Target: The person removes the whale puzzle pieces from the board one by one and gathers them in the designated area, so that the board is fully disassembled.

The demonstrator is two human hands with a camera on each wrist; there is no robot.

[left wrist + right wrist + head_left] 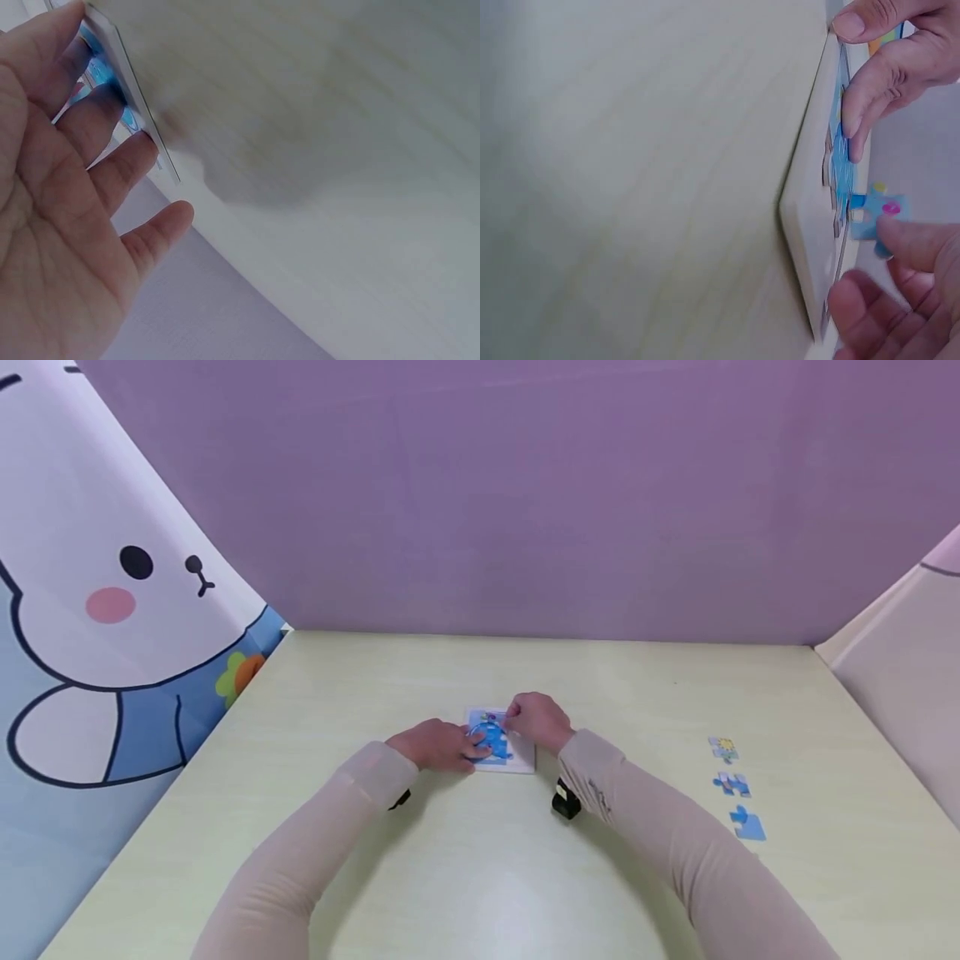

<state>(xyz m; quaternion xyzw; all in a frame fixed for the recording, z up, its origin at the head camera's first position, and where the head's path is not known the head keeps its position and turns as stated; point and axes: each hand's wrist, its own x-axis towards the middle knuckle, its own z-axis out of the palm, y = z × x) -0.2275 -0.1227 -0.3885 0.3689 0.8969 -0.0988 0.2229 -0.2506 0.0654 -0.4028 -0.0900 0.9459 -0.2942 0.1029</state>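
Note:
A white puzzle board [524, 760] lies on the table, its left part covered by joined blue puzzle pieces [497, 741]. My left hand [438, 745] rests at the board's left side, fingers spread over the pieces and thumb by the near edge. Over the board's far right part is my right hand [542, 720]. Between thumb and finger it pinches a light blue puzzle piece [868, 227] with a pink spot, held at the edge of the joined pieces in the right wrist view. Whether that piece lies flat cannot be told.
Three loose spots of pieces stand in a column on the right: a yellow-patterned piece [723, 748], a blue and white piece [732, 784] and a plain blue corner piece [748, 824]. A purple wall [525, 510] rises behind the pale table [480, 877].

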